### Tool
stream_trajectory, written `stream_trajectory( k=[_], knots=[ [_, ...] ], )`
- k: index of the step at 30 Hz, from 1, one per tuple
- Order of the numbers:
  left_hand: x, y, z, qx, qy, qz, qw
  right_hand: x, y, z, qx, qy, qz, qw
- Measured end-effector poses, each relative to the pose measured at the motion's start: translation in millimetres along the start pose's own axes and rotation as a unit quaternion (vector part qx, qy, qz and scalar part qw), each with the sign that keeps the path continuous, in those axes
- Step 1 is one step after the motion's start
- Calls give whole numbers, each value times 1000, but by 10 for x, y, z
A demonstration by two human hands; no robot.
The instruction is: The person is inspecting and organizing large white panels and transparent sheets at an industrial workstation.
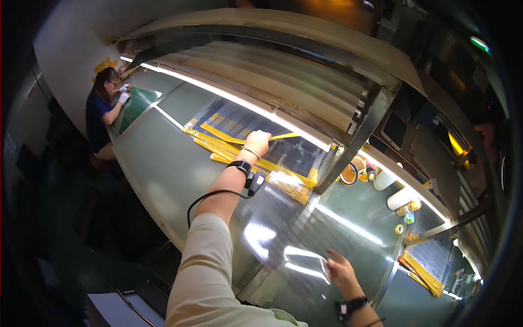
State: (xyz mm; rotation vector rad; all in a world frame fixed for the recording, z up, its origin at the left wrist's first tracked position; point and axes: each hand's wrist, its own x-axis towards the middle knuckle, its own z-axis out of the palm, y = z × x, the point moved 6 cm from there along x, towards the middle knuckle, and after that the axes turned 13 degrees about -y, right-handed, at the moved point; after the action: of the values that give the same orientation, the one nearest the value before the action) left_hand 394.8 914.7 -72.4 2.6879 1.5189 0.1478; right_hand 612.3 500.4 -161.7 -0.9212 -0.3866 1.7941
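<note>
- Two hands busy: left hand (pixel 257 143) pinches a yellow tape strip (pixel 283 135) over the dark panel (pixel 245 128)
- right hand (pixel 339 270) lies open, fingers spread, empty on the glossy table (pixel 174 169)

Glossy green-grey bench (pixel 163 163): dark panel (pixel 245 128), yellow strips (pixel 218 147), tape rolls (pixel 351 173).

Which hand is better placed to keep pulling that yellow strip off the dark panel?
Left, probably. The left hand already grips the yellow strip over the dark panel, while the right hand rests open on the glossy table, well apart.
</note>
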Motion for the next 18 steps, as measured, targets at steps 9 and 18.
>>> stream_trajectory(
  k=[9,18],
  knots=[
    [-599,-289,-240,-57,53,-21,997,2577,-150,1123,-81,-65,-41,994],
    [-1340,-84,835,-98,-77,-42,991,2769,-647,543,-192,140,-120,964]
  ],
)
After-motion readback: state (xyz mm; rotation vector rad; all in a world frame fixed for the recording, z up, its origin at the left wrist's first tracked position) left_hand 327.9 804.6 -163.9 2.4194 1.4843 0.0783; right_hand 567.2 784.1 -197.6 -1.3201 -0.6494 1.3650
